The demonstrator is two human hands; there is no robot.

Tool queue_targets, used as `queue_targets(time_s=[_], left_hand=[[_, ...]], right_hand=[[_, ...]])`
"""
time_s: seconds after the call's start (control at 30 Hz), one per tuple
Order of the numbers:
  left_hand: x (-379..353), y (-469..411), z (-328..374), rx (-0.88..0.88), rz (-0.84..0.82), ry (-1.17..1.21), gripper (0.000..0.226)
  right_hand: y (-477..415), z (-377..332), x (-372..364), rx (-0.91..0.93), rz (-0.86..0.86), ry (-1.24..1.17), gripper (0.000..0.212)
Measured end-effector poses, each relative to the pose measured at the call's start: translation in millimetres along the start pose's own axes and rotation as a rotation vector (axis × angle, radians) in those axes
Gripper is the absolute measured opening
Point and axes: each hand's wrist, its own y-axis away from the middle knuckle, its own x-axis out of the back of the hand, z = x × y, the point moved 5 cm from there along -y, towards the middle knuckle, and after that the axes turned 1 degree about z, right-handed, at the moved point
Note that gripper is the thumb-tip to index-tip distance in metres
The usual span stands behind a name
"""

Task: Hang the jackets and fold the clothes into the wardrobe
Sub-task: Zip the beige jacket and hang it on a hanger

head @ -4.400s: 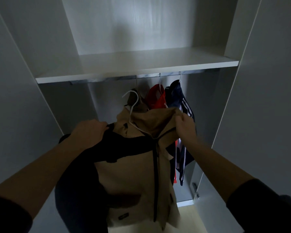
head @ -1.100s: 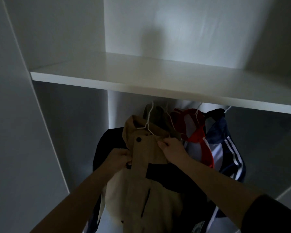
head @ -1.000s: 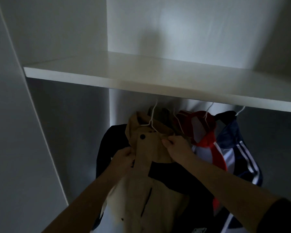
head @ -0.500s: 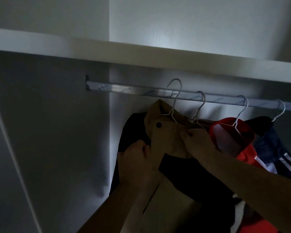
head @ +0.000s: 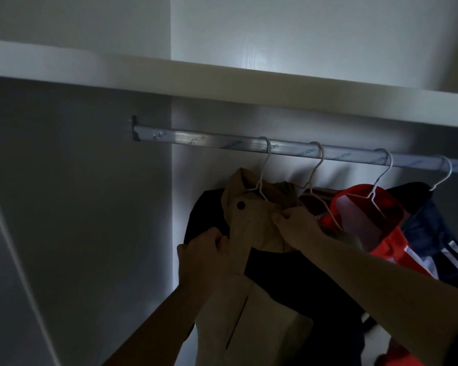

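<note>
Wardrobe interior, under the shelf (head: pixel 169 72). At left, the rail (head: pixel 209 140) is bare. The left hand (head: pixel 201 249) grips the front edge of the tan-and-black jacket (head: pixel 251 228), which hangs from the rail on a white wire hanger (head: pixel 261 179). The right hand (head: pixel 296 228) pinches its collar. Further right hang a mostly hidden dark garment (head: pixel 311 200), a red jacket (head: pixel 381 228) and a navy striped jacket (head: pixel 439 241). Hanging appears nearly complete, apart from straightening this collar. No folded clothes are visible, so folding probably remains.
</note>
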Motion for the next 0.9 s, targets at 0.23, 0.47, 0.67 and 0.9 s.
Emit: queue_targets(time_s=[0.23, 0.47, 0.67, 0.9], left_hand=[[5.8, 2.2, -3.1, -0.007, -0.049, 0.165, 0.021], [7.7, -8.9, -17.4, 0.161, -0.132, 0.248, 0.041], [1.0, -14.3, -22.4, 0.313, -0.202, 0.498, 0.038], [0.5, -22.4, -24.6, 0.191, -0.204, 0.365, 0.016]], right_hand=[[30.2, -30.8, 16.1, 0.325, 0.222, 0.253, 0.044], [49.4, -81.9, -9.0, 0.868, -0.01, 0.353, 0.021], [35.9, -66.0, -26.1, 0.773, -0.086, 0.864, 0.03], [34.2, -71.3, -54.4, 0.885, 0.004, 0.773, 0.025]])
